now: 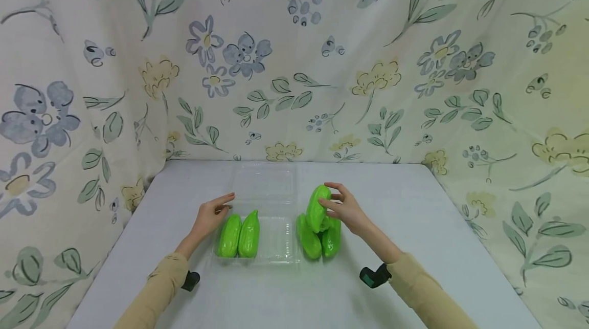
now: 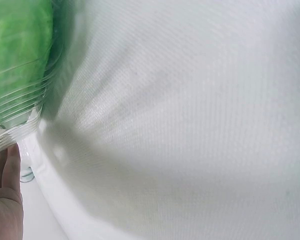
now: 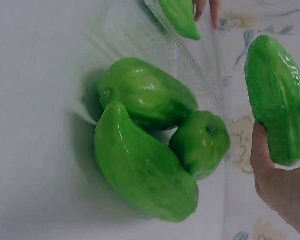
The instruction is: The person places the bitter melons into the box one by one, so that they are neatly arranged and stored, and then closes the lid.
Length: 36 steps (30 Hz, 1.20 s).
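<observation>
My right hand (image 1: 346, 210) pinches a glossy, ridged green cucumber-like vegetable (image 1: 318, 208), tilted above several more. In the right wrist view this held vegetable (image 3: 276, 100) is raised beside three others; one curved vegetable (image 3: 140, 165) lies nearest. A clear plastic clamshell box (image 1: 278, 261) stands in the middle with its lid (image 1: 263, 178) folded back. Two green vegetables (image 1: 249, 235) lie side by side in its left half. At the box's back left corner is my left hand (image 1: 209, 216), its fairly straight fingers (image 2: 11, 170) touching the plastic edge in the left wrist view.
A white table (image 1: 391, 196) carries everything. Floral cloth (image 1: 294, 63) hangs behind it and at both sides. Dark wrist devices (image 1: 375, 276) sit under both sleeves. The loose vegetables lie close against the box's right side.
</observation>
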Motion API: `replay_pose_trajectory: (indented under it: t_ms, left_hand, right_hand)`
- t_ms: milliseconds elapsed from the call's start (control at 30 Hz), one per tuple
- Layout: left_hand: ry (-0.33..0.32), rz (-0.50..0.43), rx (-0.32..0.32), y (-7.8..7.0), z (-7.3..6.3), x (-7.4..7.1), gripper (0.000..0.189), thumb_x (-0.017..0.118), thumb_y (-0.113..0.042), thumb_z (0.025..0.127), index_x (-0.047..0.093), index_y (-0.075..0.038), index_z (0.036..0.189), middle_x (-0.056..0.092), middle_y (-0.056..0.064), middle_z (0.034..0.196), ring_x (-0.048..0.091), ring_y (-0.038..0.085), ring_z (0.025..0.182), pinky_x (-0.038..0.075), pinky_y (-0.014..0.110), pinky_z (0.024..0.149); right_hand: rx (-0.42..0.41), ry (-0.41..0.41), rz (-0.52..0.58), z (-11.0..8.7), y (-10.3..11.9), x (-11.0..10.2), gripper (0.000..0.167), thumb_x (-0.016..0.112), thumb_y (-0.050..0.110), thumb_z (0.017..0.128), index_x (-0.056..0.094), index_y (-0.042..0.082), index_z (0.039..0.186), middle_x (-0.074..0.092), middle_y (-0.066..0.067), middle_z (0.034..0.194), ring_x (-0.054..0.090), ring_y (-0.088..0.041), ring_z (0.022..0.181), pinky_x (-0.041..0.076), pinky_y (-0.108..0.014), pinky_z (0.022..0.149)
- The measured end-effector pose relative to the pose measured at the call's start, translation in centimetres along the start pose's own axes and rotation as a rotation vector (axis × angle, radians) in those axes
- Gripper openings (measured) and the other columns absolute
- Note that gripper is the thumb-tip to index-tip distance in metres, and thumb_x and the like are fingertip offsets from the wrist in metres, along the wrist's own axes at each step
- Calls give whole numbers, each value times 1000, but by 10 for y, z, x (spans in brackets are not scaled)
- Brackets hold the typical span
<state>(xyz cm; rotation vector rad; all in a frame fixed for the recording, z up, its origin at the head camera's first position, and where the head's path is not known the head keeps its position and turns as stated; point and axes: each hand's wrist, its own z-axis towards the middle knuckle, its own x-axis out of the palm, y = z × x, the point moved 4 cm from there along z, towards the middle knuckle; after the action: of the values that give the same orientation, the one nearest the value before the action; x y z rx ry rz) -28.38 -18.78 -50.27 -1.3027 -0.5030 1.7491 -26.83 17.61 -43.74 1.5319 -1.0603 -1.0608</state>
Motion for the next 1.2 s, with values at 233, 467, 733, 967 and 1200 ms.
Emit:
replay_pose_trajectory:
  t_ms: [233, 467, 733, 967, 1200]
  left_hand:
    - [0, -3, 3, 0, -1, 0, 39, 53, 9, 89, 58, 2, 127, 58, 18, 130, 69, 31, 96, 58, 41, 84]
    - [3, 2, -10, -1, -1, 0, 39, 53, 8, 89, 58, 2, 128, 59, 18, 130, 69, 31, 97, 57, 42, 85]
    - [0, 4, -8, 0, 1, -1, 38, 53, 9, 89, 58, 3, 126, 59, 18, 130, 69, 31, 98, 57, 42, 85]
    - [0, -12, 9, -1, 2, -1, 37, 52, 10, 89, 58, 5, 126, 58, 20, 130, 68, 32, 98, 57, 42, 85]
    - [-13, -8, 11, 0, 2, 0, 38, 52, 11, 88, 58, 6, 125, 58, 21, 129, 68, 34, 97, 57, 42, 84]
  right_hand:
    - [-5, 7, -11, 4, -3, 15, 60, 66, 19, 89, 37, 14, 142, 43, -21, 129, 58, -17, 95, 57, -32, 84]
    - [-3, 13, 2, 6, -3, 29, 57, 67, 19, 88, 41, 18, 139, 46, -20, 128, 58, -19, 98, 57, -36, 85]
    - [-29, 20, -16, 6, -4, 43, 56, 69, 19, 87, 44, 19, 138, 47, -19, 128, 59, -20, 97, 57, -37, 84]
    - [-46, 49, -9, 3, -3, 55, 58, 69, 19, 87, 43, 14, 139, 46, -23, 127, 58, -19, 96, 58, -39, 83]
    - [-42, 71, -5, 4, -6, 66, 61, 71, 24, 86, 42, 16, 139, 45, -23, 130, 60, -21, 101, 58, -34, 83]
